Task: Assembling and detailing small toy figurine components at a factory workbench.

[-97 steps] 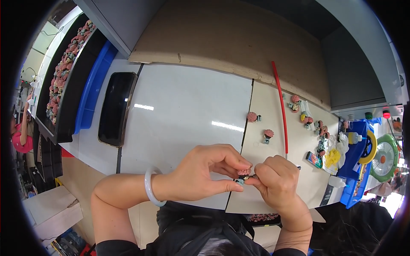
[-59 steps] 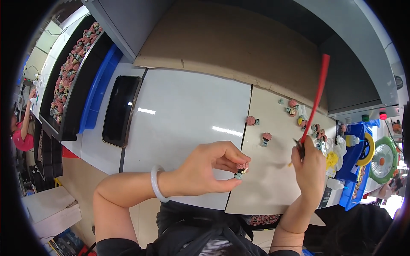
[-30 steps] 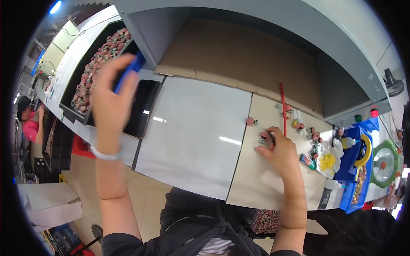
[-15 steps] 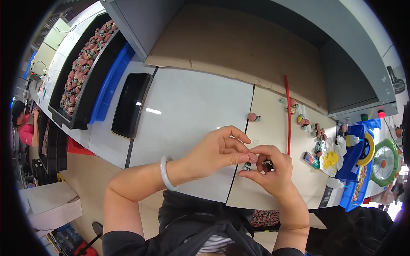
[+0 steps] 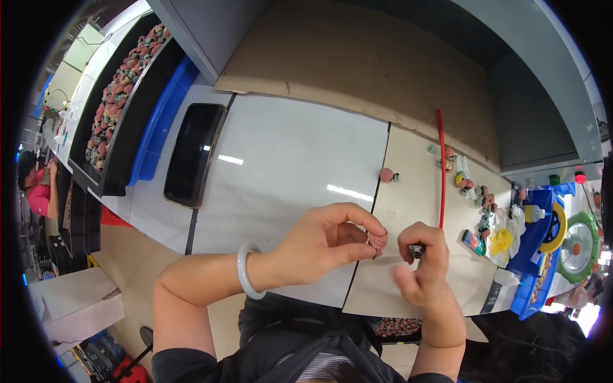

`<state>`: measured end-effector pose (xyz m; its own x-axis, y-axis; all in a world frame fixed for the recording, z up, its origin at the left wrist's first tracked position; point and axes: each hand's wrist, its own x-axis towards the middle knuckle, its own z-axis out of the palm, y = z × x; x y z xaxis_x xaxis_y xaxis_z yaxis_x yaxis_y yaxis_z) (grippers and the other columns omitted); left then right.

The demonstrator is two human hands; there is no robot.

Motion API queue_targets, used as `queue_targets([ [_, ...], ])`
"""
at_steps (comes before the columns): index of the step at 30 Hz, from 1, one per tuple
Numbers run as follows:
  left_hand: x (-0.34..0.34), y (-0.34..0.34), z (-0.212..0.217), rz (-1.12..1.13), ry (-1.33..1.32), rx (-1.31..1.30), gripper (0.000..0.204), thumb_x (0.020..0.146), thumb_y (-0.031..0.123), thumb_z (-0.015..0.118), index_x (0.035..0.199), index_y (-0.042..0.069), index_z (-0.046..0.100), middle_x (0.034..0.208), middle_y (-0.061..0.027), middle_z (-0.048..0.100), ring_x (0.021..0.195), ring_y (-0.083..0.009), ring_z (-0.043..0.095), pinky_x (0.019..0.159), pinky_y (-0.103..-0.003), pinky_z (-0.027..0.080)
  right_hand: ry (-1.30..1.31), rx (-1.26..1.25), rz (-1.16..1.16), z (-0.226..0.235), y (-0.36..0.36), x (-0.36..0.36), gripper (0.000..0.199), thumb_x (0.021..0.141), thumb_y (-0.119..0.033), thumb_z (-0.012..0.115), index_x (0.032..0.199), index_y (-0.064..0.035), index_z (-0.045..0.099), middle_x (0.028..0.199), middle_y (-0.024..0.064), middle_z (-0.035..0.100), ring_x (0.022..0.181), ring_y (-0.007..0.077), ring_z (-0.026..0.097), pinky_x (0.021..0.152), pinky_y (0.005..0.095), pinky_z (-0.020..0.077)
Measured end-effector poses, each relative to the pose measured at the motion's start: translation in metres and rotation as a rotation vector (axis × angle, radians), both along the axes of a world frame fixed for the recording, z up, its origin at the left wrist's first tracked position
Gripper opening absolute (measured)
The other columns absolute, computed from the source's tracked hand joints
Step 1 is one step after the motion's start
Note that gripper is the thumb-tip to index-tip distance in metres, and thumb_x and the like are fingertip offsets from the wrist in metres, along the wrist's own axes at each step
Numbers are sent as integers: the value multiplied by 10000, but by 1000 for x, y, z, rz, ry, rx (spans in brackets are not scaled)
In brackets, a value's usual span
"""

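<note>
The left hand [image 5: 322, 246] pinches a small pink, bumpy flower-shaped piece [image 5: 378, 241] between thumb and forefinger; a smooth pale bangle [image 5: 246, 279] circles the wrist. The right hand [image 5: 424, 268] is curled closed around a small dark metal clip [image 5: 416, 250], held at the fingertips just right of the pink piece, the two items close but not visibly touching.

Both hands hover over a glossy white surface [image 5: 287, 159], made of flat panels with a seam running between the hands. Beyond the right hand lies a straight red rod [image 5: 440, 169]; a second pink flower piece [image 5: 387, 175] sits farther out, beyond the left fingertips. To the right of the right hand are scattered small coloured parts [image 5: 476, 191], a yellow item on white wrapping [image 5: 501, 241] and a blue tray [image 5: 533, 233].

Far left of the left hand stand a glossy black rectangular tray [image 5: 193, 153], a blue bin [image 5: 163, 121] and a long black tray filled with pink and grey pieces [image 5: 118, 96]. A brown cardboard sheet [image 5: 357, 70] backs the surface under grey shelving
</note>
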<state>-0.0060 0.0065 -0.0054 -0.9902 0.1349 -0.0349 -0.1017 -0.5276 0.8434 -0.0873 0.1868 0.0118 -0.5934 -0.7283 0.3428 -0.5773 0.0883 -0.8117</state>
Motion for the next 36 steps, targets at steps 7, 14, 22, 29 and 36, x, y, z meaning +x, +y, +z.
queue_targets([
  [7,1,2,8,41,-50,-67,399,738,-91,628,1113,11,536,1088,-99,537,970,-165,565,849,-295,484,288,194,23,8,-6,-1,175,722,-102,657,759,-53,493,623,68,507,512,236,488,454,310,398],
  [14,2,0,6,59,59,-171,384,717,-71,662,1082,9,573,1046,-96,540,958,-175,571,844,-298,495,324,312,0,10,-6,2,254,666,-210,706,688,-63,500,580,54,468,511,227,485,438,329,378],
  [22,3,-1,8,62,44,-209,384,676,-91,688,1041,-11,601,964,-101,545,879,-181,603,798,-283,528,406,310,24,8,-6,4,273,639,-231,702,650,-77,476,554,32,415,478,192,436,403,303,341],
  [29,4,0,10,61,8,-183,391,669,-101,688,1039,-12,600,949,-104,551,872,-184,610,815,-290,527,441,370,-8,10,-4,8,337,775,-339,600,650,-45,494,564,58,460,482,233,451,413,335,331],
  [36,5,-1,8,97,49,-244,384,656,-100,700,1019,-12,612,949,-103,556,870,-183,612,813,-290,530,449,400,7,9,-2,8,326,784,-337,593,673,-45,501,572,57,464,492,233,456,419,336,336],
])
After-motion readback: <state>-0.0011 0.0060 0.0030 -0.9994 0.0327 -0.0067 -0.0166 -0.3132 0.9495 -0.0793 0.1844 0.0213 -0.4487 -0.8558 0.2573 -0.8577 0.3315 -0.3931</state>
